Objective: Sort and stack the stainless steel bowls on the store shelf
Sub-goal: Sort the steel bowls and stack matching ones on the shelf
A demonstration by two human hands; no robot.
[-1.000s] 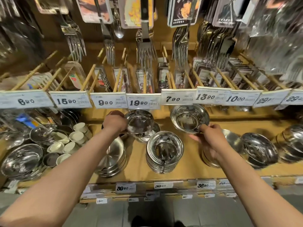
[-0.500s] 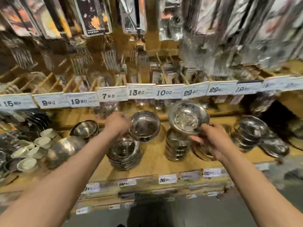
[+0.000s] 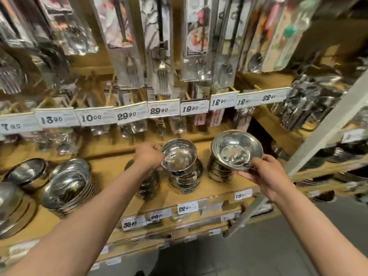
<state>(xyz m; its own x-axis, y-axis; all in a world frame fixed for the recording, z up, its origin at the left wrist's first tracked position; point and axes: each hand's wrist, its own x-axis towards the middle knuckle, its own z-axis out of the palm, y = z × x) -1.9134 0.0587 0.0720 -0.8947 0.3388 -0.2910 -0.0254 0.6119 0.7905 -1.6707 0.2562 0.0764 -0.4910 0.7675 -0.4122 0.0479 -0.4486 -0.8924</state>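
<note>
Spanning the whole view, a yellow wooden store shelf (image 3: 111,172) holds steel ware, with grey floor (image 3: 278,246) below its front edge. Packaged forks and spoons (image 3: 163,56) hang above on pegs. White price tags (image 3: 127,115) line the upper rail; more tags sit along the lower edge. At far left, a tilted stack of larger bowls (image 3: 67,186) leans on the shelf. Centre: two upright bowl stacks, middle stack (image 3: 185,180) and right stack (image 3: 219,172), set near each other. Left hand (image 3: 149,156) grips the rim of a deep bowl (image 3: 178,156) directly above the middle stack. Right hand (image 3: 262,174) pinches the near rim of a wide-rimmed bowl (image 3: 237,149), tilted, over the right stack. Contact with the stacks: cannot tell.
</note>
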